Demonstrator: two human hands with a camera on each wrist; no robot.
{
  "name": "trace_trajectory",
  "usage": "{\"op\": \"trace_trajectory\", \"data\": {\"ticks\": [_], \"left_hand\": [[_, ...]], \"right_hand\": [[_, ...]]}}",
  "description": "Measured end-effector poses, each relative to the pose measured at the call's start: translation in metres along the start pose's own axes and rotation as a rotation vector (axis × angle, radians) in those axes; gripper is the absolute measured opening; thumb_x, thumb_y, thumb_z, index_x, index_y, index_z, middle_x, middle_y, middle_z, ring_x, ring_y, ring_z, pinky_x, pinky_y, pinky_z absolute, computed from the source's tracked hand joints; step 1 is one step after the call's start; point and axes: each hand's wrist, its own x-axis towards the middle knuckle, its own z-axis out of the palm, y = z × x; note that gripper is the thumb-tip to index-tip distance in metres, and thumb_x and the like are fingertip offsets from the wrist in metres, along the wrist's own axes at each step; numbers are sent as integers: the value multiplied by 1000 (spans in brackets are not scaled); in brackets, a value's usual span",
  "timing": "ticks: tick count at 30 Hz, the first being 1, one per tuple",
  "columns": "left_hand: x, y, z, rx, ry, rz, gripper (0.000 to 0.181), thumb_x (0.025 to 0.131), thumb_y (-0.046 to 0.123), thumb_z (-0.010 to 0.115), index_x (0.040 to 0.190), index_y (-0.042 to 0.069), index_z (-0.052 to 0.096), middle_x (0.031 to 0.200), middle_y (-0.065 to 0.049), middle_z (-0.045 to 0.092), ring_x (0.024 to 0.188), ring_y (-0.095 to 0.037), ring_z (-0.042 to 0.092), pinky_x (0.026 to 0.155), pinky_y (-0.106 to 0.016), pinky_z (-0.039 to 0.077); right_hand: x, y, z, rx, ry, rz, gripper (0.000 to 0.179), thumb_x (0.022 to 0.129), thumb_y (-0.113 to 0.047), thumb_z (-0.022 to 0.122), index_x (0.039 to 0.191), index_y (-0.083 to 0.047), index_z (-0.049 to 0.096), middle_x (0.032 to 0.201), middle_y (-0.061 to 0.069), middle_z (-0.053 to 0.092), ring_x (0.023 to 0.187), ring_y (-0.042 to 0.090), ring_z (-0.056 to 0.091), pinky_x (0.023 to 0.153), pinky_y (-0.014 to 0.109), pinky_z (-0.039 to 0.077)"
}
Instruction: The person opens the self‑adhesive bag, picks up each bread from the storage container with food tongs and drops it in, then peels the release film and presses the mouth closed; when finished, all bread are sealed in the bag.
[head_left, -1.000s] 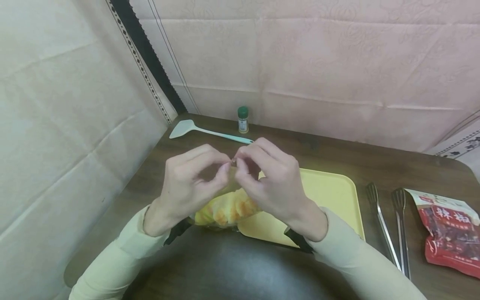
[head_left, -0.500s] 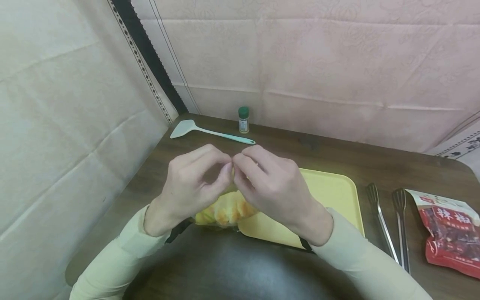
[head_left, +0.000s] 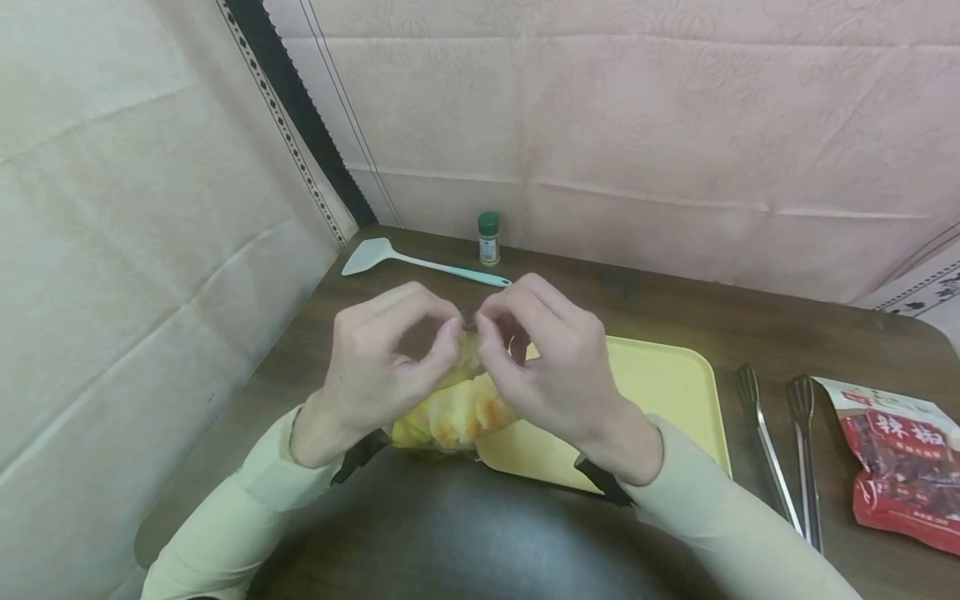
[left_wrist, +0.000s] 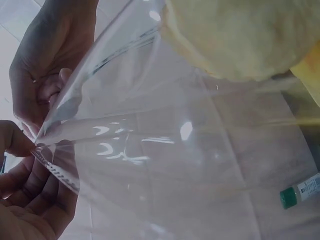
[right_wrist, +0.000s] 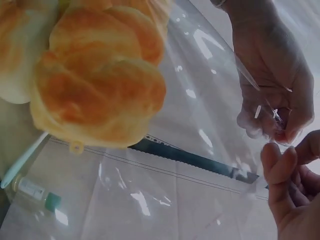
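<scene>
Both hands are raised close together above the table in the head view. A clear plastic bag (left_wrist: 150, 155) hangs from them, its top drawn to a point. My left hand (head_left: 390, 367) pinches the bag's top edge between thumb and forefinger. Facing it, my right hand (head_left: 558, 371) pinches at the same edge, its fingertips almost meeting the left ones. Inside the bag are a golden-brown bread roll (right_wrist: 100, 85) with a twisted top and paler bread (right_wrist: 17, 60) beside it. The hands hide part of the bag in the head view.
Behind the bag, a yellow tray (head_left: 660, 383) lies on the dark table. A pale turquoise spatula (head_left: 427, 264) and green-capped seasoning bottle (head_left: 489, 240) are at the back. Metal tongs (head_left: 772, 458) and a red food packet (head_left: 903, 467) lie on the right.
The right fingertips came in against the left ones, then drew slightly up and apart, leaving a small gap. The left hand has barely moved.
</scene>
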Motion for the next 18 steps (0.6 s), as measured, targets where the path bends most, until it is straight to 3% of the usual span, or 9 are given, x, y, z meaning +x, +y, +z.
{"op": "trace_trajectory", "data": {"ticks": [8, 18], "left_hand": [[-2, 0, -1, -5, -26, -39, 4, 91, 2, 74, 87, 4, 74, 77, -6, 75, 72, -15, 69, 70, -26, 58], [-2, -3, 1, -2, -9, -52, 8, 94, 6, 72, 87, 3, 75, 78, -8, 75, 73, -15, 70, 70, -25, 56]], "right_hand": [[-3, 1, 1, -121, -30, -25, 11, 85, 8, 66, 82, -3, 65, 74, 7, 60, 61, 14, 53, 52, 21, 43], [-5, 3, -4, -73, 5, 52, 11, 87, 8, 68, 84, -2, 69, 74, 6, 62, 59, 12, 52, 54, 19, 44]]}}
